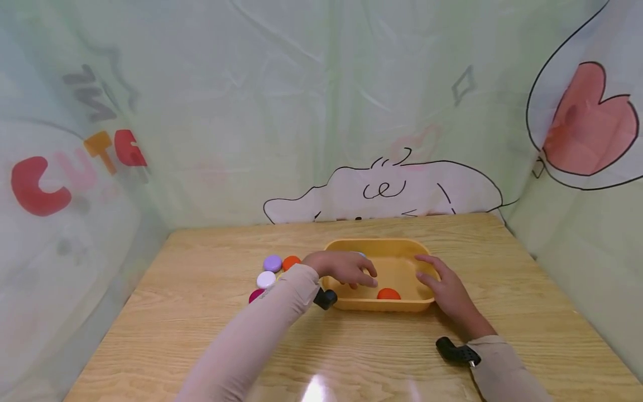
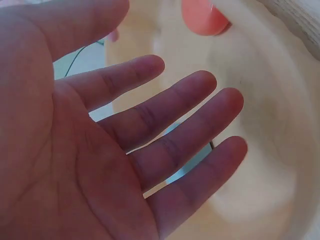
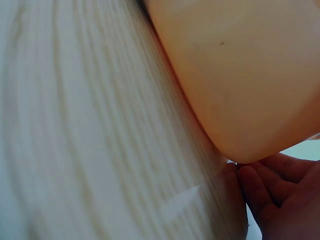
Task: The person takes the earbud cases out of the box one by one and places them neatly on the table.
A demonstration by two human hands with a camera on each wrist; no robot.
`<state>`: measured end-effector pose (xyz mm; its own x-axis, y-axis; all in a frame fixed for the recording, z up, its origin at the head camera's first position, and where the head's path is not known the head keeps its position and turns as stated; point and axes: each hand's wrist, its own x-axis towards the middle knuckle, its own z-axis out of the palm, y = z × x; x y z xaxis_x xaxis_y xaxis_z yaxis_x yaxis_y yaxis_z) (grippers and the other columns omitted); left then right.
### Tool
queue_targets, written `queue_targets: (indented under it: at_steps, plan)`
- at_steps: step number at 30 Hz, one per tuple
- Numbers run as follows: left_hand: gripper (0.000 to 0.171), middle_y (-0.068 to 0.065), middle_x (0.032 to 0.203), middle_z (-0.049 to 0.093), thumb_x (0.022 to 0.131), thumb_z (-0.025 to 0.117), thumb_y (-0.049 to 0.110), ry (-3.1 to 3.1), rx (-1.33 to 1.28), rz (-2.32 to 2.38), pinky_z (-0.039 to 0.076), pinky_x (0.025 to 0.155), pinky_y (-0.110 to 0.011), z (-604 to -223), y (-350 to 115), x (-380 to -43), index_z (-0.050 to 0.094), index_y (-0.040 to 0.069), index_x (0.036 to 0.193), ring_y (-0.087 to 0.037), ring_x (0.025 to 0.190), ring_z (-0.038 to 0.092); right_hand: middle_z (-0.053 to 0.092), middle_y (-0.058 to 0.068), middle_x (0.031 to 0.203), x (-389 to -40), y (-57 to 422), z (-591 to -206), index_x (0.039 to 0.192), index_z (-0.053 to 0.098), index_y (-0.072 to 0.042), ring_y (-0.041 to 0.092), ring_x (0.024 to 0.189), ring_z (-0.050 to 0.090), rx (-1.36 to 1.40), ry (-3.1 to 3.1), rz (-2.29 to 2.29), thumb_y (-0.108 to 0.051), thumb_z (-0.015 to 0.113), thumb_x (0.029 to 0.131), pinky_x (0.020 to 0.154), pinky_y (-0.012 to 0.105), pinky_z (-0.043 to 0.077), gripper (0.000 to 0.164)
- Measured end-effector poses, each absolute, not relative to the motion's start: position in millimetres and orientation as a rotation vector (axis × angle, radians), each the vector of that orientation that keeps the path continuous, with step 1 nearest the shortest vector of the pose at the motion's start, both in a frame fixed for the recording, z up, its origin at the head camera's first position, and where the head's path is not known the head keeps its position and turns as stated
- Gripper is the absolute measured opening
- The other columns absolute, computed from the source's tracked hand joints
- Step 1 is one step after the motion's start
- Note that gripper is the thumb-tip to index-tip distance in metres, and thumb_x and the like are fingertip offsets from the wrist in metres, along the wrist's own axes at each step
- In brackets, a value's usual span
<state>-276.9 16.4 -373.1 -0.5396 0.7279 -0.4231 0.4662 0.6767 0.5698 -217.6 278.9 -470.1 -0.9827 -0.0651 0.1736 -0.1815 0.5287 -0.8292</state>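
Note:
A yellow-orange plastic tray (image 1: 382, 305) rests on the wooden table. Over its left half hovers my left hand (image 1: 346, 268), fingers spread and slightly bent; the left wrist view shows the palm (image 2: 95, 160) with nothing held. An orange-red round piece (image 1: 388, 294) lies inside by the near wall. Something light blue (image 1: 361, 254) shows behind the left hand, mostly hidden. At the tray's right end my right hand (image 1: 449, 290) holds the rim, thumb and a finger reaching inside. In the right wrist view, other fingers (image 3: 257, 185) touch the tray's outer corner.
Left of the tray lie several round pieces: purple (image 1: 273, 263), orange (image 1: 292, 262), white (image 1: 266, 280) and magenta (image 1: 255, 295). A yellow one is mostly covered by the left sleeve (image 1: 266, 329). A printed curtain (image 1: 226, 111) surrounds the table (image 1: 211, 257) at back and sides.

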Motion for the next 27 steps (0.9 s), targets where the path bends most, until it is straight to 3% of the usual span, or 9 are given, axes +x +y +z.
queue_targets:
  at_steps: [6, 14, 27]
  plan:
    - [0.048, 0.001, 0.133, 0.058, 0.1, 0.06, 0.04, 2.277, 0.972, 0.399, 0.045, 0.093, -0.024, -375, 33, -277, 0.059, 0.01, 0.137, -0.013, 0.093, 0.068, 0.03, 0.028, 0.155, -217, 278, -472, 0.145, 0.044, -0.002, 0.05, 0.143, 0.022, 0.183, -2.661, 1.46, -0.022, 0.052, 0.105, 0.11, 0.069, 0.019, 0.045]
    - [0.043, 0.008, 0.115, 0.063, 0.1, 0.059, 0.04, 2.21, 0.936, 0.397, 0.048, 0.088, -0.027, -376, 44, -280, 0.06, 0.015, 0.135, -0.014, 0.095, 0.067, 0.03, 0.028, 0.155, -218, 278, -471, 0.146, 0.043, -0.004, 0.05, 0.144, 0.021, 0.167, -2.673, 1.463, -0.021, 0.053, 0.105, 0.11, 0.069, 0.019, 0.045]
    - [0.036, 0.011, 0.112, 0.063, 0.099, 0.06, 0.039, 2.171, 0.908, 0.363, 0.049, 0.085, -0.032, -372, 71, -280, 0.064, 0.021, 0.13, -0.015, 0.101, 0.065, 0.028, 0.027, 0.157, -216, 277, -468, 0.147, 0.042, -0.005, 0.05, 0.144, 0.021, 0.153, -2.673, 1.495, -0.021, 0.051, 0.106, 0.11, 0.069, 0.02, 0.045]
